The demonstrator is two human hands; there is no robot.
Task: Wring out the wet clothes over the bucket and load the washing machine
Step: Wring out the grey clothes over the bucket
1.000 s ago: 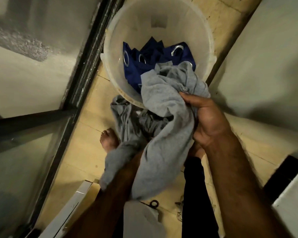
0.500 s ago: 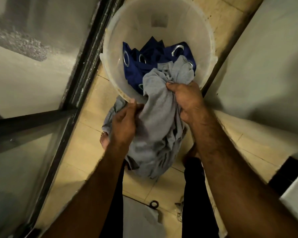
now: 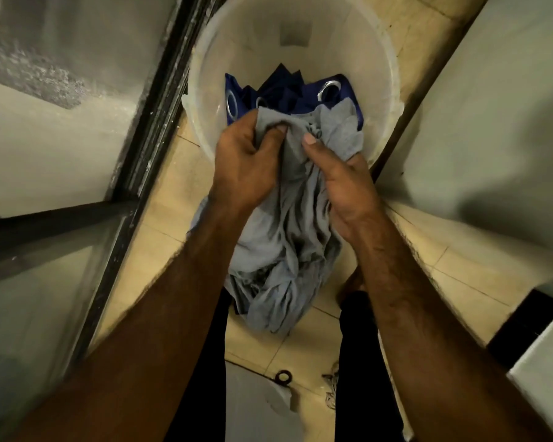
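A white plastic bucket (image 3: 386,74) stands on the tiled floor ahead of me. Inside it lies a dark blue cloth (image 3: 288,87) with metal eyelets. Both hands grip a wet grey garment (image 3: 288,237) at the bucket's near rim. My left hand (image 3: 246,161) clutches its upper left edge, and my right hand (image 3: 342,183) holds the bunched fabric beside it. The rest of the garment hangs down between my forearms, outside the bucket, toward my legs.
A dark metal door frame (image 3: 141,148) with frosted glass runs along the left. A pale wall (image 3: 492,129) closes in on the right. A white appliance corner (image 3: 552,362) shows at the lower right. A small dark ring (image 3: 283,376) lies on the floor tiles.
My left hand has risen from under the garment to grip its top edge beside my right hand. The garment has been gathered into a narrower bundle at the bucket's rim.
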